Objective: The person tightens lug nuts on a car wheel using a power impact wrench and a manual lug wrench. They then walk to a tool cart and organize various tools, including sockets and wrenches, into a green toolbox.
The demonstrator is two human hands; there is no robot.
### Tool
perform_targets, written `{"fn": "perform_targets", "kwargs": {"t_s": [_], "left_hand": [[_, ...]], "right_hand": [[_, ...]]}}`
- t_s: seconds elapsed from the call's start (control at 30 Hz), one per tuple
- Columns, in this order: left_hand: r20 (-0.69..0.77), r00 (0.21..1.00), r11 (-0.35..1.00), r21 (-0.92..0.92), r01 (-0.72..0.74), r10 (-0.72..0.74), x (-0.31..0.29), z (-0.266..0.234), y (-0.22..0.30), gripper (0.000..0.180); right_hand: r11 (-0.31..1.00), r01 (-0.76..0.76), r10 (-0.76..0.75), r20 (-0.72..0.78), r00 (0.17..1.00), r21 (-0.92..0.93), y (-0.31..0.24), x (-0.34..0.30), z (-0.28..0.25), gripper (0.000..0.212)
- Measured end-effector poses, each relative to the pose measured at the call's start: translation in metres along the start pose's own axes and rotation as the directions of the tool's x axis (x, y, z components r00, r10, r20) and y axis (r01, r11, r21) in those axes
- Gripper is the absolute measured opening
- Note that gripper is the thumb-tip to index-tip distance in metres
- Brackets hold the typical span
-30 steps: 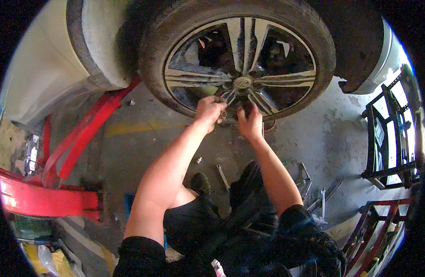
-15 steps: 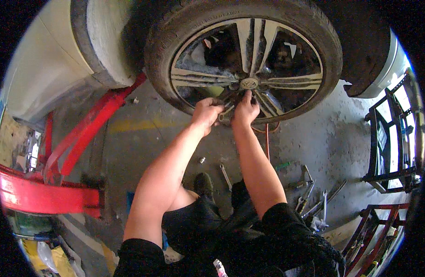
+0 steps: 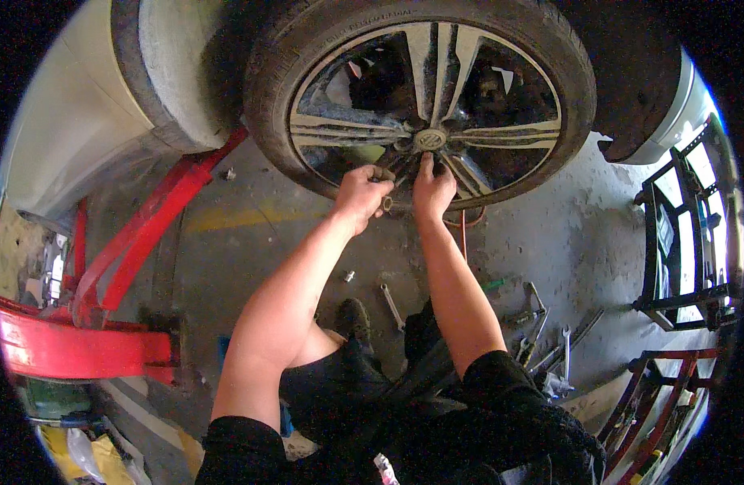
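Observation:
A car wheel (image 3: 424, 65) with dark-and-silver split spokes and a black tyre (image 3: 267, 105) hangs in front of me, off the floor. My left hand (image 3: 362, 198) is closed at the lower left of its hub. A small brassy ring-like thing (image 3: 387, 204) shows at those fingers; what else they hold is hidden. Just below the round centre cap (image 3: 430, 140), my right hand (image 3: 433, 194) points its thumb upward against the hub area. The other right fingers curl inward among the lower spokes, and anything in them is out of sight.
A red lift arm (image 3: 158, 222) reaches under the pale car body (image 3: 81, 105) at left. A wrench (image 3: 392, 307) lies near my foot, with several tools (image 3: 542, 331) to its right. Black metal racks (image 3: 683, 234) stand at right. A red hose (image 3: 463, 234) hangs below the wheel.
The view has shifted slightly, so the wheel sits a little higher and further left. Both hands stay at the hub in nearly the same pose.

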State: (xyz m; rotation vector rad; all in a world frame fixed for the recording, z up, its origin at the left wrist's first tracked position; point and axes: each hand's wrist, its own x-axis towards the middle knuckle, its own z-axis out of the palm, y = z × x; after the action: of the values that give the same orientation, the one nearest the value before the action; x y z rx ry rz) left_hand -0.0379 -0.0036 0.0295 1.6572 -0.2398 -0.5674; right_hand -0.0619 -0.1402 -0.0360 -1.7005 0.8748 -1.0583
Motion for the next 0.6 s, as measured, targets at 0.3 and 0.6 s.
{"fn": "perform_targets", "kwargs": {"t_s": [0.3,0.6], "left_hand": [[-0.007,0.999,0.988,0.149,-0.035,0.037,-0.002,0.001,-0.001,0.013],[0.014,1.000,0.990,0.141,-0.018,0.017,-0.003,-0.004,-0.005,0.013]], "right_hand": [[0.891,-0.386,0.343,0.206,0.917,0.237,0.007,0.027,0.004,0.032],[0.915,-0.119,0.057,0.166,0.984,0.386,0.009,0.008,0.000,0.038]]}}
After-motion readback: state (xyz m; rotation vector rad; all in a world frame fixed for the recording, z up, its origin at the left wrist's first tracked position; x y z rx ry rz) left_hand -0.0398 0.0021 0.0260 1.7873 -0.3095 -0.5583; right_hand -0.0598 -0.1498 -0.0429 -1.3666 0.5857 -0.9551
